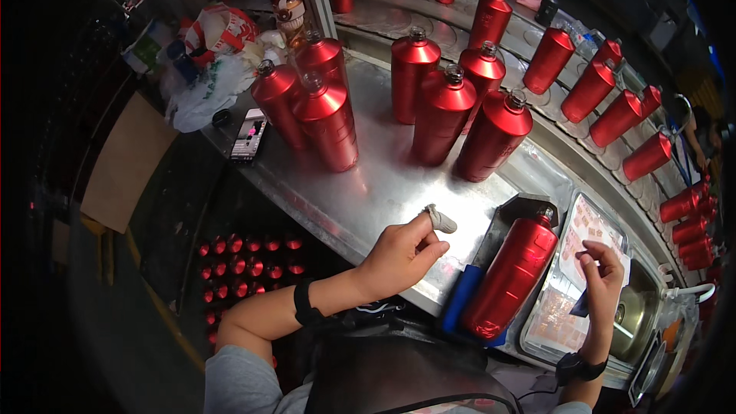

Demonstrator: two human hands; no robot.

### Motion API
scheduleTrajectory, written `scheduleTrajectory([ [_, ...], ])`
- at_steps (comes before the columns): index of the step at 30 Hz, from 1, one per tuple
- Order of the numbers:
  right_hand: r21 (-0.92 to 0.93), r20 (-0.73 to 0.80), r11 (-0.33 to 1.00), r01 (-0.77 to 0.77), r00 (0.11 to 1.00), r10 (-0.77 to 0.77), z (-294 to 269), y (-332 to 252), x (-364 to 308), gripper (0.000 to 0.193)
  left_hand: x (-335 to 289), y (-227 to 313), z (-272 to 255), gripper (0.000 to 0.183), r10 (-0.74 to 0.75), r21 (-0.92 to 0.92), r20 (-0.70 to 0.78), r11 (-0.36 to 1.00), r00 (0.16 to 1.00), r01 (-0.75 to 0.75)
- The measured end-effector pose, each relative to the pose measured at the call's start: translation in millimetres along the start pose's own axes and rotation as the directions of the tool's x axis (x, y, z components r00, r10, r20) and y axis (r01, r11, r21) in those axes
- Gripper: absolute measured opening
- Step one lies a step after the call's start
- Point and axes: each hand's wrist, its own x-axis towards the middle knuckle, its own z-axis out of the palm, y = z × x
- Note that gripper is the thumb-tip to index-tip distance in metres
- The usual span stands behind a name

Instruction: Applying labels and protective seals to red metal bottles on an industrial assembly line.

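Note:
A glossy red bottle (512, 276) with a clear glass neck lies tilted in a dark holder (502, 218), its base towards me. My left hand (402, 257) is left of this bottle, touching nothing I can see. Its thumb and index finger are apart, the other fingers curled, and a grey cover (441, 219) wraps the index fingertip. To the bottle's right, my right hand (606, 280) hovers over a tray of printed label sheets (563, 318). Its thumb and index finger are pinched together on something small and dark that I cannot make out.
Several red bottles (445, 115) stand on the metal table (376, 153). More red bottles (548, 61) line the curved conveyor behind. A phone (248, 136) lies at the table's left edge near plastic bags (203, 96). At right is a metal basin (630, 322); crated bottles (238, 264) stand below left.

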Motion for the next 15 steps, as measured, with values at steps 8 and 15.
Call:
scheduleTrajectory([
  [8, 0.082, 0.091, 0.995, -0.063, 0.994, 0.056, 28, 17, -40, 0.027, -2, -3, 20, 0.019, -0.092, -0.104, 0.084, 0.99, 0.992, 0.1],
  [15, 0.178, 0.122, 0.98, -0.089, 0.99, 0.068, 52, 0, -54, 0.041, 0, 11, 25, 0.013, -0.269, -0.216, 0.105, 0.934, 0.958, 0.286],
])
